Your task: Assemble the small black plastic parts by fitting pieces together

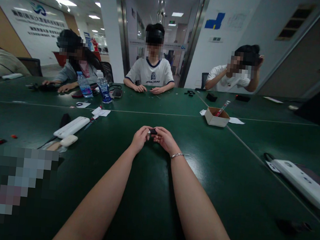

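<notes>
Out over the dark green table [147, 194], both arms are stretched forward and the hands meet. Between them is a small black stick with a silver metal end [153, 132], much like a USB flash drive; its exact kind is too small to tell. My left hand [140, 137] is closed, pinching the silver end with thumb and fingers. My right hand [164, 138], with a silver bracelet [177, 155] at the wrist, is closed on the black end. Fingers cover part of the stick.
To the left lie a white power bank-like box [72, 127] and water bottles [104, 87]. A small carton [216, 119] stands ahead right. A long white device [302, 182] lies at right. Across the table sits a person in a white T-shirt [150, 72]; other people sit nearby.
</notes>
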Tool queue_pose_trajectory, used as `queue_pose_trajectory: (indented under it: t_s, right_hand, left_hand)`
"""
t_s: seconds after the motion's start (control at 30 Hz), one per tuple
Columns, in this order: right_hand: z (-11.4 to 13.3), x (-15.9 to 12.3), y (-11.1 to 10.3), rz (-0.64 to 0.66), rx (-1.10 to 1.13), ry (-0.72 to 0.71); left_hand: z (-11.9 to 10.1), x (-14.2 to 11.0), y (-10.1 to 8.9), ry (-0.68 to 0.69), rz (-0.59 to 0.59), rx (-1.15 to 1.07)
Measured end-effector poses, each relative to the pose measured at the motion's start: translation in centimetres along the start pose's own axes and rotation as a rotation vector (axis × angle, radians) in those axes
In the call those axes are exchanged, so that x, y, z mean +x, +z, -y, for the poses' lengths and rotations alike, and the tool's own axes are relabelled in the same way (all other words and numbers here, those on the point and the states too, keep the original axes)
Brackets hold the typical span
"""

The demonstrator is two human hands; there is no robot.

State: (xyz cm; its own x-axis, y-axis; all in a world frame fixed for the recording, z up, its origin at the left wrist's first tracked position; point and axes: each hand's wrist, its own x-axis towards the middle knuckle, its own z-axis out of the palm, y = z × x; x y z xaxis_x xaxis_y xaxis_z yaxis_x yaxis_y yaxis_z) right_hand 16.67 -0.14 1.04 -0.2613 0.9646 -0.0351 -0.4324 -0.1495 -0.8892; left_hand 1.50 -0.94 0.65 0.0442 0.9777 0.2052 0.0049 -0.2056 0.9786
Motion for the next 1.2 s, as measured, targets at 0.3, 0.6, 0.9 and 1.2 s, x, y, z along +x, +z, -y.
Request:
queue_pose_trajectory:
  t_s: [0.3,0.6,0.9,1.2]
  right_hand:
    - [0.11,-0.08,0.08,0.0,0.007,0.0]
    - [0.14,-0.11,0.1,-0.018,0.019,0.01]
    - [0.12,-0.06,0.08,-0.017,0.019,0.008]
    - [0.07,-0.11,0.07,-0.005,0.021,0.001]
  left_hand:
    - [0.01,-0.07,0.02,-0.001,-0.003,0.001]
    - [0.24,-0.01,0.03,0.011,-0.022,0.021]
    - [0.25,0.03,0.0,0.001,-0.02,-0.006]
    - [0.02,-0.1,-0.05,-0.003,0.006,-0.002]
